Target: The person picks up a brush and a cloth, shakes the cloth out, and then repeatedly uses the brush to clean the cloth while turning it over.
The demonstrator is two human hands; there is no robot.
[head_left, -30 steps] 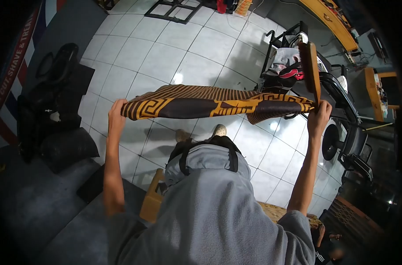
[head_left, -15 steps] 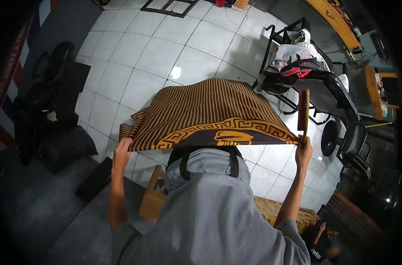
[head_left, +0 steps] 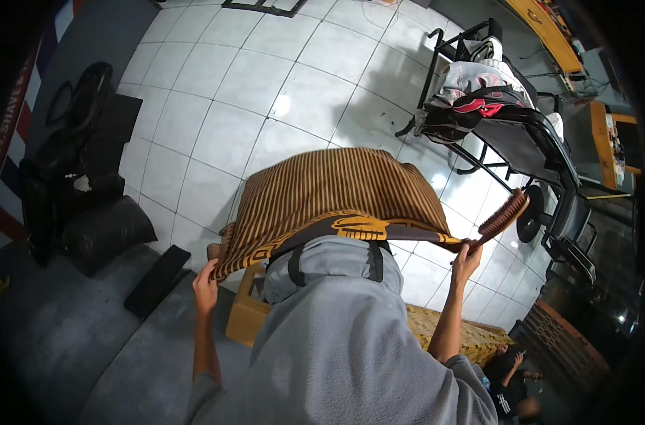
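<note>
A brown-and-black striped barber cape [head_left: 329, 180] hangs stretched out in front of me, with a dark band and an orange printed emblem along its near edge. My left hand [head_left: 206, 280] is closed on the cape's left corner. At the opposite corner, my right hand [head_left: 467, 258] pinches the edge and also grips a wooden bristle brush [head_left: 505, 214]. The brush tilts up to the right, away from the cloth. How the fingers share cape and brush is partly hidden.
White floor tiles [head_left: 259, 78] spread ahead. A black barber chair [head_left: 531, 142] with clothes and a bag on it stands at the right. Dark chair parts [head_left: 89, 184] are at the left. Beside my body is a wooden chair [head_left: 243, 322]; a person [head_left: 510, 389] is at the lower right.
The cape's near edge has dropped and slackened into a curve. Both hands have moved lower and slightly inward. The brush has swung from upright to tilting right.
</note>
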